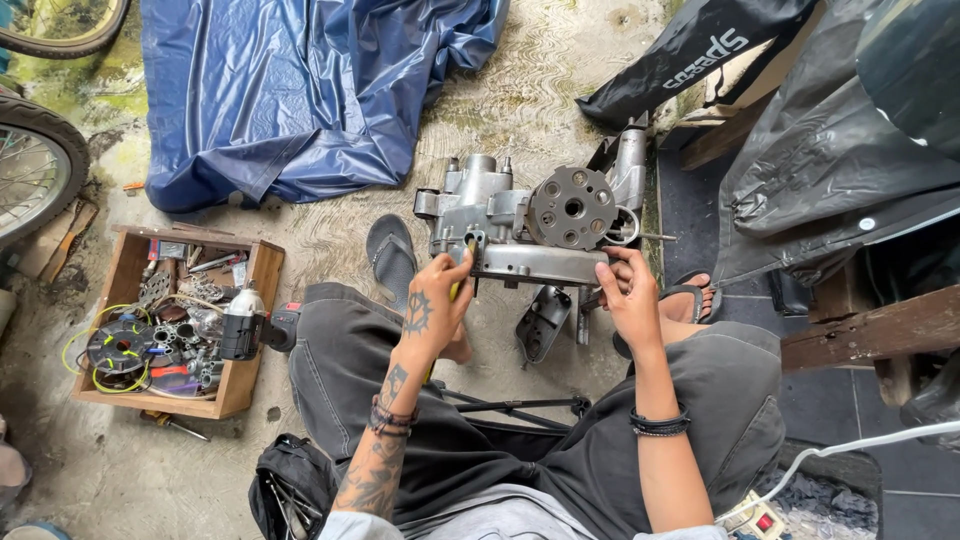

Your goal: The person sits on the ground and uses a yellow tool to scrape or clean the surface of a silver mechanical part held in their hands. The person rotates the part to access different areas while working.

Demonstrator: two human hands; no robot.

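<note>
A blue tarpaulin (300, 90) lay crumpled across the concrete floor (100, 470), with a wooden box (245, 375) of wires and metal parts beside the seated person's left knee. In front of them, between their sandalled feet, the grey metal engine casing (530, 225) stood on the floor, its round perforated disc (572, 207) facing up. The left hand (438, 305) was closed around a yellow-handled tool (456, 290) pressed to the casing's lower edge. The right hand (628, 290) gripped the casing's right end, fingers curled over it.
</note>
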